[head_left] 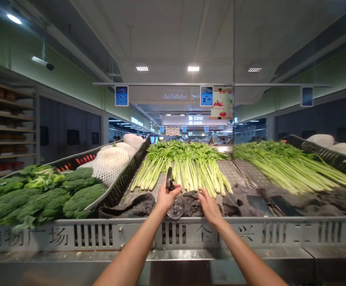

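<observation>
My left hand (167,195) is wrapped round a spray bottle with a black trigger head and a clear body (176,208), held over the front of the crate. To its right, my right hand (209,204) is held with its fingers apart, and I see nothing in it. Just beyond both hands lies a row of celery (187,167), pale stalks toward me and leaves at the back, spread on a dotted dark board. Below the hands, a dark crumpled cloth (140,204) runs along the crate's front.
A grey slotted crate wall (110,234) crosses the front. Broccoli (41,198) is heaped at the left, with white foam-netted produce (113,161) behind it. On the right a mirror (280,119) reflects the celery. Price signs (206,96) hang overhead.
</observation>
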The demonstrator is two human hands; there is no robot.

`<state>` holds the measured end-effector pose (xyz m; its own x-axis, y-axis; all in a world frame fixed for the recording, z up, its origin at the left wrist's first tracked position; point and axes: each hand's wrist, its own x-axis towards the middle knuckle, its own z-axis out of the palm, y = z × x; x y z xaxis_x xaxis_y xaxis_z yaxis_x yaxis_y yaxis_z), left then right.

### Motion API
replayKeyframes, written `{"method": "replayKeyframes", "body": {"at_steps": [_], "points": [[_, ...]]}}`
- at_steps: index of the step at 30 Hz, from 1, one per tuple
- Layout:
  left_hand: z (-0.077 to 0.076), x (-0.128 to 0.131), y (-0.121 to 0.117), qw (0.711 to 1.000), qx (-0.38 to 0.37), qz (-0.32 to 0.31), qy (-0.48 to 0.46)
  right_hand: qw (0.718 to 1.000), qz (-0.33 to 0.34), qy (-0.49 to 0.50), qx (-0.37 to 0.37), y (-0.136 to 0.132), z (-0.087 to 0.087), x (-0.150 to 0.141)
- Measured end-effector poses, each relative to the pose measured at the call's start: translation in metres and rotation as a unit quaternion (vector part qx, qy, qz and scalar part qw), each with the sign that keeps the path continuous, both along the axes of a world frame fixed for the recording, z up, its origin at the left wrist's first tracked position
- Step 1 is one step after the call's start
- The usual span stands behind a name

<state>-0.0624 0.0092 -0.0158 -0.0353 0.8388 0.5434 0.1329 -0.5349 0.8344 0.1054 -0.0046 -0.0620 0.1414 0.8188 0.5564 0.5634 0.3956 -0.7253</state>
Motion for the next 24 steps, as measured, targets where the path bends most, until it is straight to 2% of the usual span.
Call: {"method": "replayKeyframes", "body": {"at_steps": [3,5,11,16,19,22,24], "points": [[-0.005,-0.006,-0.001,1.0,0.017,0.007,-0.009,0.992,0.115,-0.042,0.009,-0.004,0.001,-0.031],[-0.005,-0.008,-0.002,1.0,0.018,0.009,-0.015,0.987,0.142,-0.079,0.01,-0.008,0.002,-0.044],[-0.001,-0.019,0.001,1.0,0.0,0.0,0.012,0.984,0.127,-0.124,-0.027,-0.012,0.0,-0.047],[-0.011,-0.019,0.014,0.997,0.022,0.06,0.032,0.982,0.088,-0.154,-0.07,-0.009,0.001,-0.056],[-0.008,-0.025,0.019,0.996,0.027,0.078,0.019,0.987,0.11,-0.1,-0.054,-0.002,0.001,-0.07],[0.007,-0.038,0.018,0.997,0.04,0.058,-0.014,0.984,0.172,-0.012,-0.051,0.004,-0.001,-0.085],[0.017,-0.047,0.014,0.997,0.039,0.055,-0.035,0.977,0.208,0.0,-0.054,0.005,-0.003,-0.091]]}}
